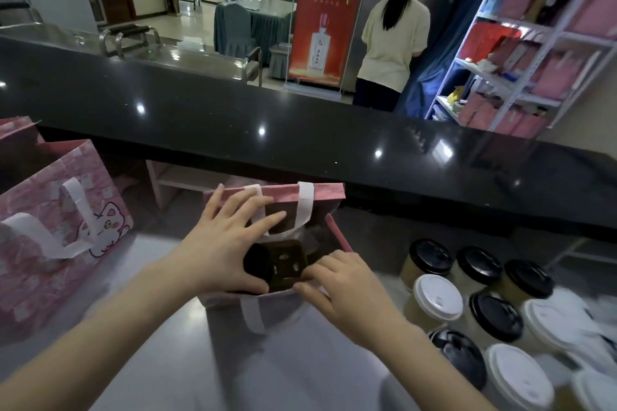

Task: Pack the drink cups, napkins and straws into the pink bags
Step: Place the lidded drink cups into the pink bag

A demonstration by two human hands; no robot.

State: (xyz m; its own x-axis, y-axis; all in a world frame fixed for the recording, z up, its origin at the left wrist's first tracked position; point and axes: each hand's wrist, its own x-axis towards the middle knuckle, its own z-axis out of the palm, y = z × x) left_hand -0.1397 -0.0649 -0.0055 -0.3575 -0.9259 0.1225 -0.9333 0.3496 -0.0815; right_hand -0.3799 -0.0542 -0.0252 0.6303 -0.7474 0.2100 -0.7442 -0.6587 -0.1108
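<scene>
An open pink bag (320, 192) stands upright on the grey counter (300, 374), its mouth facing up and its white handles (305, 205) falling over the rims. Inside sits a brown cardboard insert (287, 260) with small cut-outs, and just left of it a black round shape (255, 265) too blurred to name.

The left hand (227, 240) lies spread over the bag's mouth: the fingers are straight and reach the far rim, while the thumb presses against the black shape. It grips nothing. The right hand (337, 284) is at the near right corner with fingers bent, the tips on the insert's edge and the bag's near rim. Whether it pinches either one cannot be told.

To the right, well clear of the bag, lidded drink cups (437, 300) stand clustered — some with white lids, some with black. To the left stands a second pink bag (50, 207) — cat-printed, with white handles. A glossy black ledge (300, 130) runs behind.
</scene>
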